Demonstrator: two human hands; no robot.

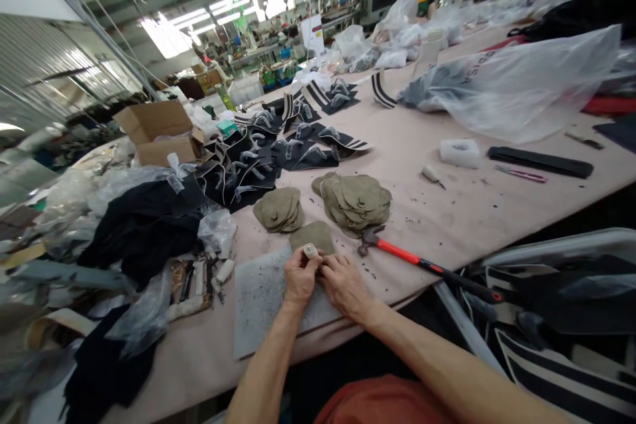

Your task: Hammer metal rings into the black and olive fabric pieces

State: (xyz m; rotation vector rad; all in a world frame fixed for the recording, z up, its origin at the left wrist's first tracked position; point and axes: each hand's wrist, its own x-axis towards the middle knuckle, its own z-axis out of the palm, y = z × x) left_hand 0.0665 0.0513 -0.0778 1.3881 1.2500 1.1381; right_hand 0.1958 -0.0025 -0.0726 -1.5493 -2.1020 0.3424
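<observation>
My left hand [301,276] is closed around a short tool with a white-wrapped handle [310,251], its round end facing up. The tool's lower tip is hidden by my fingers. Close beside it, my right hand [344,283] has its fingers bent and pressed together at the near edge of a khaki fabric piece [312,237]. That piece lies partly on a grey board [258,305] strewn with dark specks. Just beyond are a small stack of khaki pieces [279,209] and a larger stack [354,201], with metal rings showing on them.
Right of my hands lies a hammer [405,254] with a red and black handle. Farther right are another white-handled tool [433,176], a white roll [460,153] and a black case [540,162]. Dark striped pieces [308,154], a cardboard box [158,132] and plastic bags surround the work area.
</observation>
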